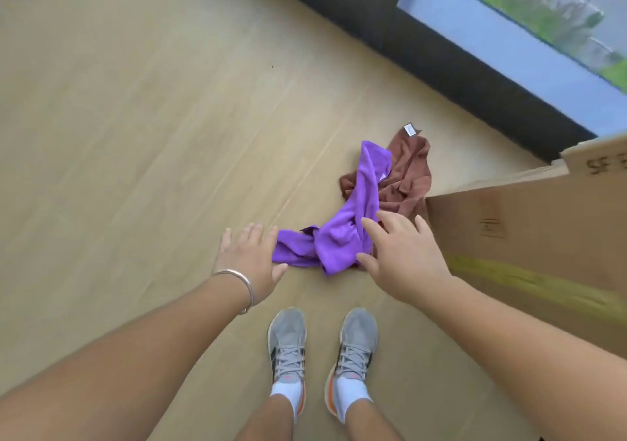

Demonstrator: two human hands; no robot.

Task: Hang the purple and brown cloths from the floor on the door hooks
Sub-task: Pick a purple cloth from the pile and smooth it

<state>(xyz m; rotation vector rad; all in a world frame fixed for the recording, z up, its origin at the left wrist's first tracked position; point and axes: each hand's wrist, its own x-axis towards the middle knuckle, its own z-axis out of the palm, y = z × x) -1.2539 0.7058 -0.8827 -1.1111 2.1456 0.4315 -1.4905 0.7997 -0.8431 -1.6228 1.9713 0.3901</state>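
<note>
Head view shows both hands open above the floor, the right hand [403, 257] nearer the purple cloth [342, 233], which lies long toward the window edge across the brown cloth [407, 176], left hand [249, 257] beside its end.

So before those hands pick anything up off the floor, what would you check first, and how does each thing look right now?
1. Purple cloth within reach: ok, both hands are right at it.
2. Left hand free: ok, fingers straight, holding nothing.
3. Right hand free: ok, spread open above the cloth.
4. Brown cloth free to lift: not ok, the purple one lies across it.
5. Cardboard box out of the way: cannot tell, its corner hides the brown cloth's edge.
6. Door hooks ready: cannot tell, none are in view.
</note>
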